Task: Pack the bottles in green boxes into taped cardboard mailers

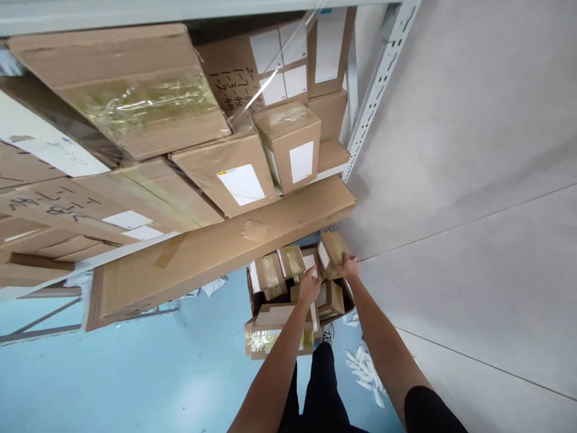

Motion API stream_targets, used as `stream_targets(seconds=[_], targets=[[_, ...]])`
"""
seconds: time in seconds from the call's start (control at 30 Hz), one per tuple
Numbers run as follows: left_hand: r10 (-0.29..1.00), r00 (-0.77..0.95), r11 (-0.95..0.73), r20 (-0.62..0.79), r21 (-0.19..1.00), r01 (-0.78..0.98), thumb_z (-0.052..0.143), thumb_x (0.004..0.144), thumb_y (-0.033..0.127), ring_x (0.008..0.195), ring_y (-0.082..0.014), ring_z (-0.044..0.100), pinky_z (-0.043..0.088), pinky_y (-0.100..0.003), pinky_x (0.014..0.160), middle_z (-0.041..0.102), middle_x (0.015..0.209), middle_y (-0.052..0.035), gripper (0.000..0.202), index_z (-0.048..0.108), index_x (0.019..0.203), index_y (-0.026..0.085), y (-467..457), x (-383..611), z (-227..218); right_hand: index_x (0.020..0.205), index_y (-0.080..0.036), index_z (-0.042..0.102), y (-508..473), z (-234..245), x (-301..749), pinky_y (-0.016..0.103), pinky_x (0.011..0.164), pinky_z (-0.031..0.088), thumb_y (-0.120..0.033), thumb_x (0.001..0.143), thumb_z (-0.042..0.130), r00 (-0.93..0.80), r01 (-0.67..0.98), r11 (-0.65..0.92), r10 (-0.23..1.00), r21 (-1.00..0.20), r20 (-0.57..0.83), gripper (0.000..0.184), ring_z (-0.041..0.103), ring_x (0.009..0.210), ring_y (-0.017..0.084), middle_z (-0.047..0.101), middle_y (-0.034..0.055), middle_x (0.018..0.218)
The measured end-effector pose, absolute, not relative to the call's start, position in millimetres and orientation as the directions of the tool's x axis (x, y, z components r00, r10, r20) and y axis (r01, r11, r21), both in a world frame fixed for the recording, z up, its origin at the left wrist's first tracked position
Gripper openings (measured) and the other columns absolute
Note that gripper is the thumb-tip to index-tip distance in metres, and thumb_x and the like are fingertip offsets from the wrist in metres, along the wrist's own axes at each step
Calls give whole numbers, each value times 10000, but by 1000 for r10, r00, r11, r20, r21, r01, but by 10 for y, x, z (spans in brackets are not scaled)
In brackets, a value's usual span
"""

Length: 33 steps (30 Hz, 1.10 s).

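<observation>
My right hand [349,266] grips the near right side of a small brown cardboard box [332,251] with a white label on its left face. This box is tilted at the far right corner of a large open carton [348,304] full of smaller boxes. Over the carton's middle is my left hand [309,287], its fingers partly spread beside a white-labelled box [309,258]. I cannot make out anything held in it. Two taped small boxes, one [269,270] and another [292,261], sit to its left. A further box [331,299] lies between my hands, lower in the carton.
A metal rack [374,90] holds several stacked, taped cartons [225,171]. Below them a long cardboard box [225,255] juts out above the floor. A grey wall [473,180] stands on the right. White packets [366,370] lie on the blue floor near my feet.
</observation>
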<state>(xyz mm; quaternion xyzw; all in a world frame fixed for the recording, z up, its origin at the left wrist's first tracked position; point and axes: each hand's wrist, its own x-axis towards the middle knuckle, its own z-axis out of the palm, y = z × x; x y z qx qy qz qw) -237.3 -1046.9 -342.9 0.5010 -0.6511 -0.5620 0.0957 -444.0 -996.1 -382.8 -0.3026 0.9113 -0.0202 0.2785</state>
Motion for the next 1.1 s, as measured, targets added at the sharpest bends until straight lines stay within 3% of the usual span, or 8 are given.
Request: stream_targets(seconds=[0.1, 0.2, 0.43, 0.6, 0.7, 0.83, 0.97, 1.1], targets=[[-770, -472, -140, -430, 835, -532, 579, 905, 193, 1131, -210, 677, 507, -359, 1054, 608, 1463, -91, 576, 549, 1478, 231, -10464, -2490, -3428, 1528, -106, 486, -9856, -3876, -4618, 429, 1054, 334, -590, 819, 723, -609, -569, 774, -624, -278, -489, 891, 449, 1263, 393, 583, 197, 1278], [-780, -465, -140, -418, 842, -521, 580, 900, 193, 1125, -212, 674, 519, -360, 1037, 608, 1460, -93, 575, 555, 1473, 229, -10443, -2591, -3456, 1539, -119, 485, -9877, -3994, -4648, 446, 1039, 362, -576, 816, 735, -589, -552, 780, -615, -294, -524, 891, 492, 1247, 399, 582, 214, 1305], [-789, -427, -131, -443, 799, -586, 595, 895, 196, 1135, -210, 677, 490, -352, 1075, 692, 1329, -84, 560, 578, 1454, 230, -10379, -2636, -3535, 1598, -189, 398, -10308, -4155, -4439, 531, 1055, 396, -484, 741, 805, -668, -468, 832, -553, -297, -498, 993, 394, 1400, 486, 336, 287, 1590], [-806, -421, -124, -417, 814, -568, 579, 899, 199, 1122, -210, 675, 519, -358, 1029, 635, 1422, -92, 552, 578, 1450, 233, -10426, -2610, -3437, 1625, -185, 331, -10296, -4070, -4479, 585, 1124, 343, -536, 725, 791, -658, -414, 830, -557, -374, -507, 1070, 274, 1496, 493, 231, 242, 1679], [-810, -432, -117, -396, 831, -544, 593, 902, 215, 1147, -222, 665, 540, -356, 985, 620, 1441, -100, 557, 562, 1458, 230, -10493, -2570, -3318, 1639, -197, 286, -10153, -3934, -4393, 600, 1163, 319, -527, 754, 768, -708, -397, 813, -566, -426, -421, 1060, 222, 1530, 480, 188, 216, 1704], [-820, -462, -71, -337, 862, -503, 584, 914, 220, 1179, -233, 651, 546, -364, 970, 609, 1457, -92, 543, 556, 1456, 248, -10589, -2489, -3118, 1622, -165, 287, -9943, -3635, -4163, 531, 1206, 334, -477, 859, 651, -732, -450, 665, -657, -596, -181, 901, 268, 1537, 397, 273, 195, 1681], [-815, -521, 9, -255, 893, -451, 564, 919, 206, 1229, -234, 635, 522, -384, 1034, 599, 1475, -78, 537, 554, 1453, 260, -10625, -2394, -2860, 1607, -185, 308, -9749, -3193, -3905, 502, 1239, 330, -482, 895, 578, -728, -483, 496, -686, -721, 16, 817, 254, 1566, 308, 348, 145, 1658], [-767, -623, 107, -157, 925, -365, 558, 927, 220, 1351, -234, 563, 462, -394, 1126, 566, 1515, -64, 524, 556, 1447, 283, -10568, -2270, -2604, 1572, -200, 398, -9534, -2737, -3627, 533, 1241, 330, -492, 881, 606, -767, -461, 448, -636, -766, 90, 778, 278, 1562, 310, 417, 136, 1623]])
